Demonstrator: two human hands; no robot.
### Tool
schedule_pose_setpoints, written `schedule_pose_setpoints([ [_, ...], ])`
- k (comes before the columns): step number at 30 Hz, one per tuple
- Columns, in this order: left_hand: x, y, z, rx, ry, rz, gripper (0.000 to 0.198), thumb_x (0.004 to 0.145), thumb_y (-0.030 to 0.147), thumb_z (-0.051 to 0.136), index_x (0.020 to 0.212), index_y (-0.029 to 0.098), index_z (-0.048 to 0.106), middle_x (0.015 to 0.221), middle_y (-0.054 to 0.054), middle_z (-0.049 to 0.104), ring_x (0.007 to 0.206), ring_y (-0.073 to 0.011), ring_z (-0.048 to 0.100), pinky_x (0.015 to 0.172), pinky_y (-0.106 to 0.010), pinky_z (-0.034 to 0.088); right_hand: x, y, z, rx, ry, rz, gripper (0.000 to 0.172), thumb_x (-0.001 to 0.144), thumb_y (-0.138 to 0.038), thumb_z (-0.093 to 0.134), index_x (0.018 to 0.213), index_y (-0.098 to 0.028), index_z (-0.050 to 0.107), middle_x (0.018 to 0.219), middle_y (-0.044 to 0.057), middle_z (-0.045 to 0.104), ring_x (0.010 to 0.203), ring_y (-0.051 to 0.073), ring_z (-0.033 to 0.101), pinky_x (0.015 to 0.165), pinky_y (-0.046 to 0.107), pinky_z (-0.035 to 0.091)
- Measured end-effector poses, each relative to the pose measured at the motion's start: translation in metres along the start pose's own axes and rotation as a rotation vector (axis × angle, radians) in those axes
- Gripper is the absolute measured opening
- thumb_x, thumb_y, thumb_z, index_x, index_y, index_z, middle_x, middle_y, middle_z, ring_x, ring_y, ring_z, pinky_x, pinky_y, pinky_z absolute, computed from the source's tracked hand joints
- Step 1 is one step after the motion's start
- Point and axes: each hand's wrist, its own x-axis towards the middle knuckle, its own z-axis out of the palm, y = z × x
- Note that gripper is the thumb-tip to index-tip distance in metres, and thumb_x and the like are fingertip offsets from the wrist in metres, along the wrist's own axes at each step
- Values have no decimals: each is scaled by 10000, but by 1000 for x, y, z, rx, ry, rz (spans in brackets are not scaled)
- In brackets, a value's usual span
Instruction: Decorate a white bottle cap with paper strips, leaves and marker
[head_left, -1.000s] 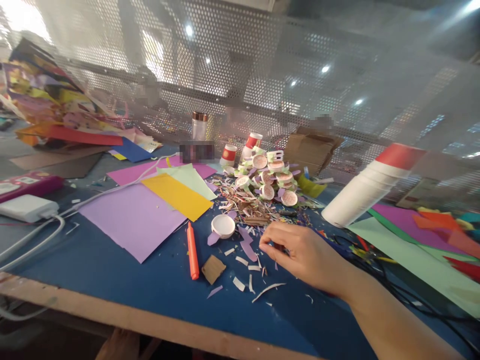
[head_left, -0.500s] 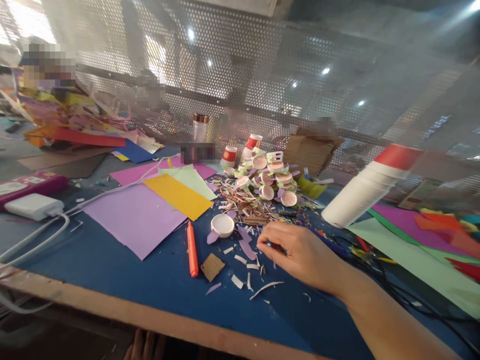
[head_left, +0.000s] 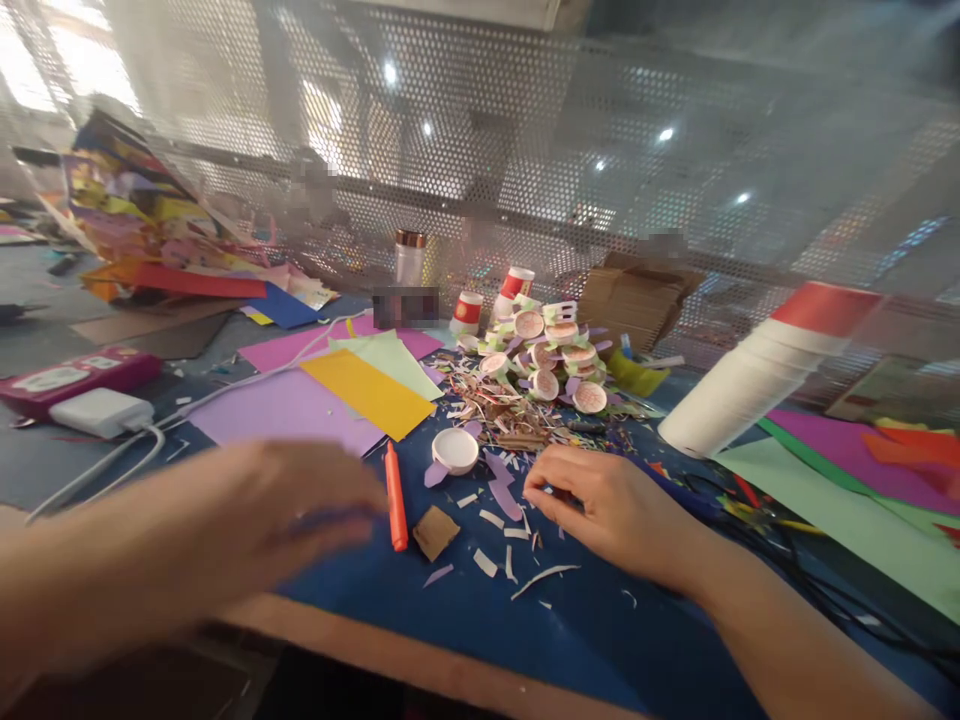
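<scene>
Since half a second ago, the left hand (head_left: 300, 510) is brought up into view from below the table (head_left: 585, 640) edge and is now smeared by motion over the blue top. Whether it is open or closed cannot be told. The right hand (head_left: 607, 505) is kept where it was, fingers curled, with thumb and forefinger pinched together on a small dark bit (head_left: 559, 493) that cannot be identified.

Paper scraps (head_left: 486, 562) are scattered just ahead of and beneath its fingertips. A white cap (head_left: 454, 450) is seen beyond and to the left of those fingertips. An orange marker (head_left: 395, 495) and a cardboard piece (head_left: 436, 531) are found between the two hands, the marker just off the left hand's fingertips.

Well beyond the right hand, a pile (head_left: 547, 355) of round paper pieces is heaped, so much cutting appears to be done. A purple sheet (head_left: 285, 410) and a yellow sheet (head_left: 367, 392) are spread uncut beyond the left hand, so more is judged to be left. A white bottle (head_left: 757, 385) is leaned at the right hand's far right.
</scene>
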Motion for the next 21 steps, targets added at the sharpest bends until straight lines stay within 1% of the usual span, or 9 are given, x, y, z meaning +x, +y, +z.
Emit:
schedule_pose_setpoints([
  [1,25,-1,-16,65,-84,93,261,919,475,589,1122,402,736,1162,42,744,1073,-245,685,997,-401,534,0,0,0,-4,-1,0,222,1017,-259,490,900,-183,662,849,50,659,750,181,621,710,323,480],
  [3,73,-4,-37,198,-62,138,426,878,294,573,1292,281,672,1327,-25,697,1231,-273,626,1119,-455,433,1,2,1,-10,-5,2,217,1016,-268,496,906,-179,661,842,51,655,743,184,619,703,326,481],
  [5,112,-11,-40,276,-133,119,612,842,186,570,1453,179,530,1508,-102,561,1385,-289,509,1182,-476,352,2,3,1,-11,-7,5,213,1018,-268,496,916,-179,661,850,54,658,759,188,627,719,332,486],
  [7,136,-21,-27,282,-164,118,631,871,241,584,1485,134,485,1561,-153,488,1435,-324,449,1184,-504,340,2,5,0,-8,-8,11,208,1020,-260,494,918,-184,658,866,52,665,783,188,635,737,332,492],
  [10,148,-35,-1,274,-227,144,517,940,366,546,1409,151,580,1488,-150,573,1388,-329,510,1181,-520,343,0,5,-1,3,-12,20,205,1020,-252,491,912,-191,654,866,45,666,789,183,634,737,325,495],
  [13,148,-43,17,262,-194,168,516,996,377,429,1453,164,541,1556,-146,497,1464,-321,420,1215,-506,295,-1,5,-1,24,-21,25,216,1021,-259,484,902,-194,651,857,43,661,780,181,629,733,328,494],
  [15,147,-44,22,258,-155,185,524,1004,403,401,1453,176,543,1560,-144,491,1469,-322,408,1220,-498,285,0,6,0,34,-28,29,222,1024,-263,478,905,-195,652,866,44,660,779,181,627,734,332,491],
  [19,150,-37,28,245,-115,247,476,986,434,447,1407,259,586,1491,-46,585,1396,-232,497,1200,-370,329,2,6,2,35,-24,36,219,1021,-267,482,895,-198,648,860,41,655,777,184,623,723,334,482],
  [21,152,-36,29,257,-46,217,506,968,463,480,1420,253,568,1504,-65,566,1401,-259,480,1196,-416,327,2,6,2,32,-11,40,217,1020,-272,485,892,-199,643,857,39,653,777,184,621,721,333,479],
])
